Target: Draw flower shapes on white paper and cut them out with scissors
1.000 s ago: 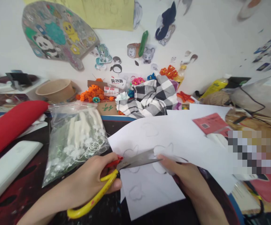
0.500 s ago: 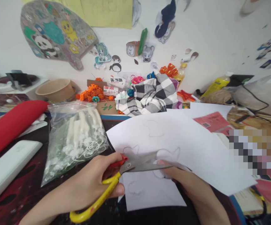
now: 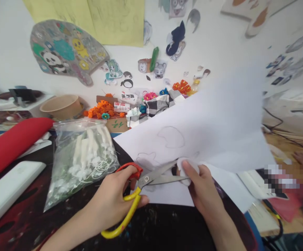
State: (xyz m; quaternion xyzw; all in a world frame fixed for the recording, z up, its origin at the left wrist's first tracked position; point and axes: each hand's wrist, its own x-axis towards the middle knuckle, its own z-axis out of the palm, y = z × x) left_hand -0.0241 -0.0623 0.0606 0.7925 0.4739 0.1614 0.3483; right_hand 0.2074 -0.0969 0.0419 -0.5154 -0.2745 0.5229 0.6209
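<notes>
My left hand (image 3: 121,195) is closed around the red and yellow handles of a pair of scissors (image 3: 146,179). The blades are spread apart and point right, with their tips close to my right thumb. Pinched between the thumb and fingers of my right hand (image 3: 202,184) is a large white sheet of paper (image 3: 219,122), curled at the grip. Faint pencil outlines show on the sheet, one a crescent-like shape. The upper blade lies across the paper near a drawn shape. Part of the sheet below the blades hangs over the dark tabletop (image 3: 164,226).
Left of the scissors lies a clear plastic bag (image 3: 86,157) of white and green craft pieces. Beyond it are a white case (image 3: 12,191), a red roll (image 3: 15,146) and a round tan bowl (image 3: 61,106). Orange craft flowers (image 3: 104,109) and checkered cloth (image 3: 159,104) sit by the wall.
The sheet has been raised and tilted on its right side, now covering part of the cloth. The scissor blades have spread wider, and my right fingers have come up over the paper.
</notes>
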